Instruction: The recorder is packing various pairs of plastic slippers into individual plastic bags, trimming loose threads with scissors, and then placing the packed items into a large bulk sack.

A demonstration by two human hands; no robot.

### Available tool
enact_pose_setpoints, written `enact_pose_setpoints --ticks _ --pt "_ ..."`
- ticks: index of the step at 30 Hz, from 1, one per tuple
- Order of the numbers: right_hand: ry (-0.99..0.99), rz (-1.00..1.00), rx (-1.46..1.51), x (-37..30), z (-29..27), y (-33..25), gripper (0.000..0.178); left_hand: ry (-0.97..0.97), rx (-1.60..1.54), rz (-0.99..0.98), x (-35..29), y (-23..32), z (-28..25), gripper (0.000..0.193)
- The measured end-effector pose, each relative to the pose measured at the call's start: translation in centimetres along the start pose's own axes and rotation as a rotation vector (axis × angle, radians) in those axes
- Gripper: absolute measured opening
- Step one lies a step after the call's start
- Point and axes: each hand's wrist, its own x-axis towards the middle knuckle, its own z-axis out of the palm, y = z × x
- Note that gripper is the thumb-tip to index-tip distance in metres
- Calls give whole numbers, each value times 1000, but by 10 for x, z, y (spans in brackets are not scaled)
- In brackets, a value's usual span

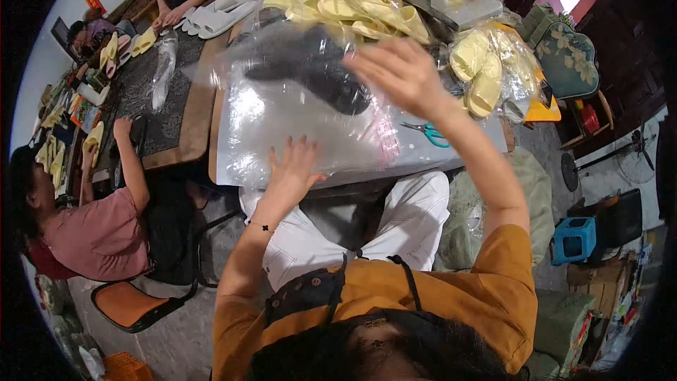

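Note:
My left hand [296, 171] lies flat with its fingers spread on clear plastic bags [282, 127] at the table's near edge. Above the table my right hand [398, 74] is somewhat blurred, fingers stretched out to the left. Nothing shows in its grip. Just left of those fingers is a pair of black slippers [303, 74] in a clear plastic bag, also smeared by motion. Whether the right fingertips touch that bag, I cannot tell. Pink strips [381, 137] run along the right ends of the flat bags. Scissors [431, 132] with teal handles lie to their right.
Bagged pale yellow slippers [352, 10] are heaped at the table's back, with more bagged pairs [483, 70] at the right. Grey-white slippers [220, 14] lie back left. Two people work at the dark table [180, 92] on the left. A blue stool [573, 241] stands at right.

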Motion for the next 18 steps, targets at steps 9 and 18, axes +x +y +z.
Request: enact_pose_setpoints --ticks 9,18 --pt "-570 395 371 -113 47 -89 72 -245 -17 -5 -16 3 3 53" --pt "-395 603 616 -127 56 -111 26 -207 -193 120 -38 -5 -54 63"
